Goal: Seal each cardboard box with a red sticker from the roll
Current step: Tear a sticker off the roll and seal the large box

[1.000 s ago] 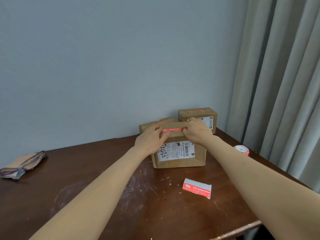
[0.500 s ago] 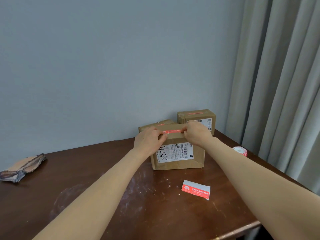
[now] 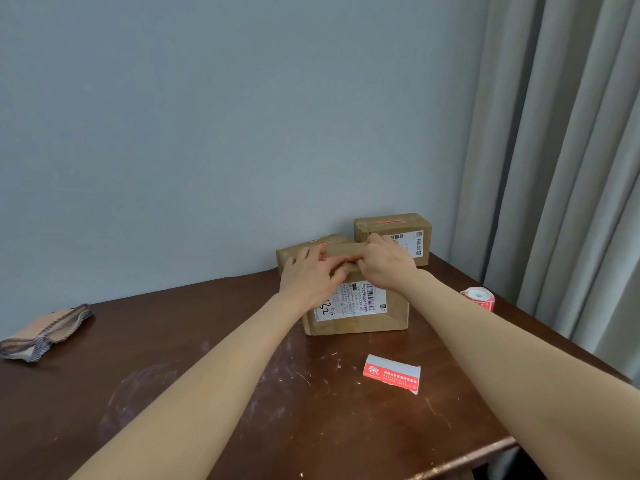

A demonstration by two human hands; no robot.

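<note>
Since the earlier frames the left hand [image 3: 311, 277] has slid rightward over the top of the front box [image 3: 360, 317], and only a short strip of the red sticker [image 3: 327, 258] shows where a longer run lay bare between the hands.

From the left:
- **Folded cloth** [image 3: 45, 329]: lies on the table [image 3: 173, 358], well apart from the boxes.
- **Left hand:** fingers extended and spread flat, pressing on the box top. Most of the sticker is hidden beneath them.
- **Second box** [image 3: 329, 239]: stands behind the front box. Only its upper part shows, with a red mark on top.
- **Right hand** [image 3: 389, 263]: fingers curled down at the front box's top edge, close against the left fingertips. The thumb is hidden, so whether this hand pinches the sticker or merely presses cannot be told.
- **Third box** [image 3: 394, 225]: stands behind the right hand, with a red strip on its top.
- **Loose red-and-white label** [image 3: 393, 374]: lies on the table in front of the front box. Its print is too small to read.
- **Sticker roll** [image 3: 479, 297]: rests near the right table edge, beside the curtain [image 3: 571, 168].
</note>
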